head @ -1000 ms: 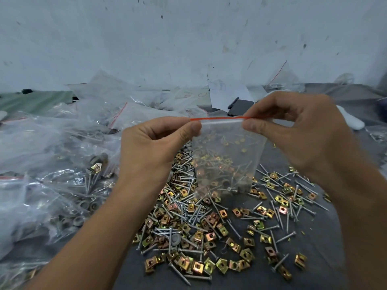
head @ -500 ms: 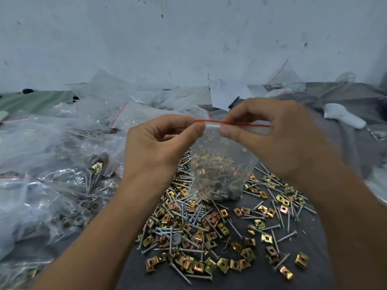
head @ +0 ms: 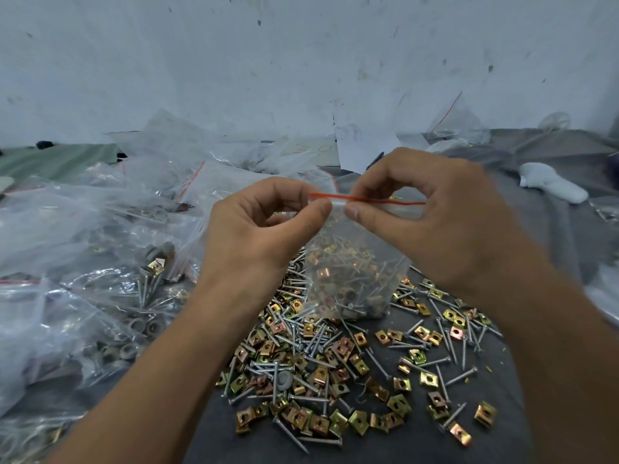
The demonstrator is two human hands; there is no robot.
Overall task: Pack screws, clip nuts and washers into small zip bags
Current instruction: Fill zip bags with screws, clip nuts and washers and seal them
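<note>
A small clear zip bag [head: 351,279] with a red strip along its top hangs above the table, filled with screws, brass-coloured clip nuts and grey washers. My left hand [head: 261,229] pinches the bag's left top corner between thumb and forefinger. My right hand [head: 432,216] pinches the zip strip right beside the left thumb, with the rest of the strip running behind its fingers. Below the bag lies a loose heap of clip nuts [head: 321,373] and screws [head: 438,349] on the dark grey cloth.
A heap of filled clear bags [head: 100,262] covers the left side of the table. Empty bags and a sheet of paper [head: 365,145] lie at the back against the white wall. A white object [head: 552,185] rests at the far right.
My right hand has slid left along the red zip strip, from the bag's right corner to right beside my left thumb. The bag has sunk slightly and tilted.
</note>
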